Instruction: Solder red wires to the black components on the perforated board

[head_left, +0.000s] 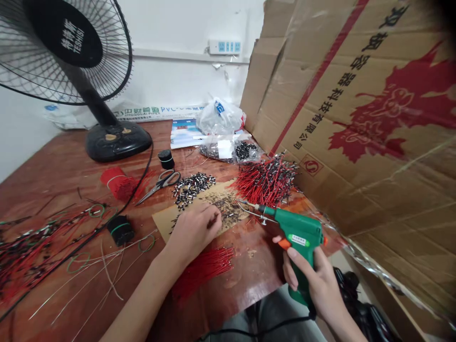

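Observation:
My right hand (313, 280) is wrapped round the handle of a green soldering gun (297, 225), a finger by its orange trigger. The gun's thin tip points left over the brown cardboard sheet (162, 221). My left hand (197, 223) is curled above that sheet with its fingertips pressed together; what they pinch, if anything, is hidden. Small dark parts (230, 209) lie scattered beside its fingers. Just below the left hand is a row of red wires (213, 261), partly covered by my forearm. Beyond the gun tip rises a heap of red wires with dark ends (265, 180).
Black-and-silver connectors (194, 187) are piled behind the sheet, with scissors (160, 183) to their left. A black fan (117, 140) stands at the back left, its cord crossing the table. Tangled wires (35, 251) spread at left. A large carton (356, 118) walls the right side.

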The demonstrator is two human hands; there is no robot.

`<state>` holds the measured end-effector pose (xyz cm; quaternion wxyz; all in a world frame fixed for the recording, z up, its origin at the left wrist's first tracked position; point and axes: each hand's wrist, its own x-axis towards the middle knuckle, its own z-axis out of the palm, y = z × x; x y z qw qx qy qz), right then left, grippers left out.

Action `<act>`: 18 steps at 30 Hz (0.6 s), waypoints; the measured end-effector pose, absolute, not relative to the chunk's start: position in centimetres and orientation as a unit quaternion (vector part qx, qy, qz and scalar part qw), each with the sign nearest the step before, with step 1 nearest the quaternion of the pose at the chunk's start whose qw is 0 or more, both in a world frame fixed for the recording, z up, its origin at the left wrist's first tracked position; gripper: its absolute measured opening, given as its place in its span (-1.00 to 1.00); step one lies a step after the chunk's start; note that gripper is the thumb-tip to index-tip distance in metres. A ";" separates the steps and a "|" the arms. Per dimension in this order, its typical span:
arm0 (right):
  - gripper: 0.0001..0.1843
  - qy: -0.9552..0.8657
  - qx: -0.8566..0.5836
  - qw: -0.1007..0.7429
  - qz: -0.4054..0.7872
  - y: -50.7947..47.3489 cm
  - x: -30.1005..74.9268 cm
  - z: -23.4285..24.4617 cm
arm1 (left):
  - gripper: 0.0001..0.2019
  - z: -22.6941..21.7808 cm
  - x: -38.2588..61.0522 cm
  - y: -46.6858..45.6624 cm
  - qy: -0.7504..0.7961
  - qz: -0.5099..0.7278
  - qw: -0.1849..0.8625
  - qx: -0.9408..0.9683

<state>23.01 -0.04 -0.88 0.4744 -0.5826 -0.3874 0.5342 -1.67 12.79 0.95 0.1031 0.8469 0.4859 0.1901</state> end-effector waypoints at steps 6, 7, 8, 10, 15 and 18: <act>-0.37 -0.382 -0.588 0.474 0.533 -0.1 23.1 -1.2 | -0.74 0.0 -1.6 13.0 0.462 0.194 0.003 0.865; -0.37 -0.382 -0.587 0.474 0.533 -0.1 23.1 -1.2 | -0.77 -0.1 -1.7 13.1 0.445 0.206 -0.004 0.872; -0.36 -0.382 -0.587 0.474 0.534 -0.1 23.1 -1.2 | -0.79 -0.2 -1.7 13.1 0.428 0.218 -0.010 0.877; -0.35 -0.381 -0.589 0.468 0.537 -0.1 23.1 -1.1 | -0.82 -0.3 -1.8 13.2 0.409 0.233 -0.018 0.882; -0.36 -0.381 -0.601 0.450 0.540 -0.2 23.3 -0.9 | -0.83 0.0 -1.6 13.2 0.412 0.221 -0.022 0.884; -0.36 -0.387 -0.599 0.448 0.540 -0.2 23.3 -0.9 | -0.81 -0.2 -1.5 13.3 0.407 0.225 -0.007 0.885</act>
